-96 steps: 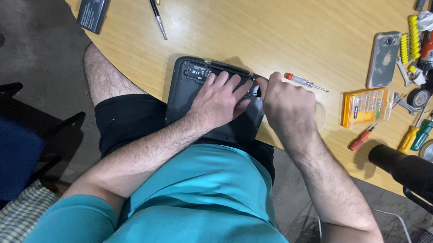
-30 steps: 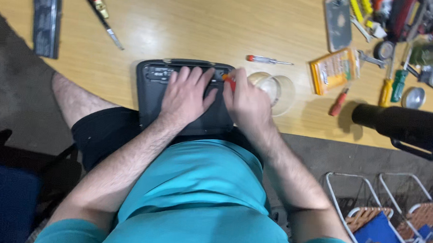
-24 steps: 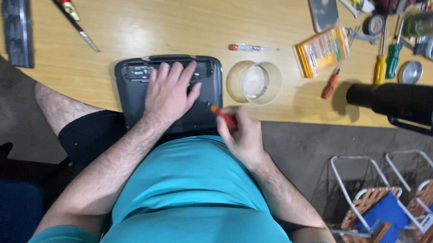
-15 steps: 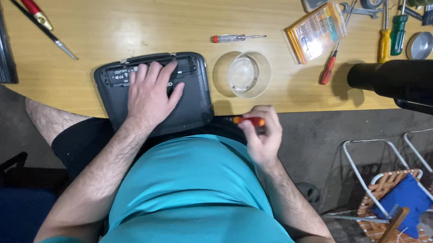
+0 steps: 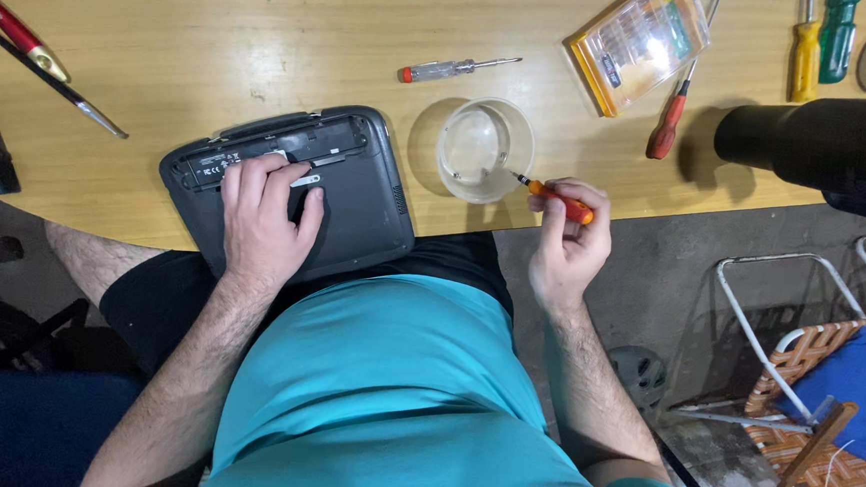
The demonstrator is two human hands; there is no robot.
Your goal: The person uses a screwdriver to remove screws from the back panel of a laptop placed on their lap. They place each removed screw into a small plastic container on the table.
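Note:
My left hand lies flat on the underside of a dark grey laptop, which rests partly on the wooden table and partly on my lap. My right hand grips a small orange-handled screwdriver. Its tip points at the rim of a clear round glass dish standing just right of the laptop.
A red-capped clear screwdriver lies beyond the dish. A yellow bit case, a red screwdriver, yellow and green screwdrivers and a large black cylinder are at the right. Long tools lie at the far left. A metal-framed chair stands right.
My right hand left the laptop and carried the orange screwdriver rightward to the glass dish. My left hand stayed on the laptop. The view shifted right.

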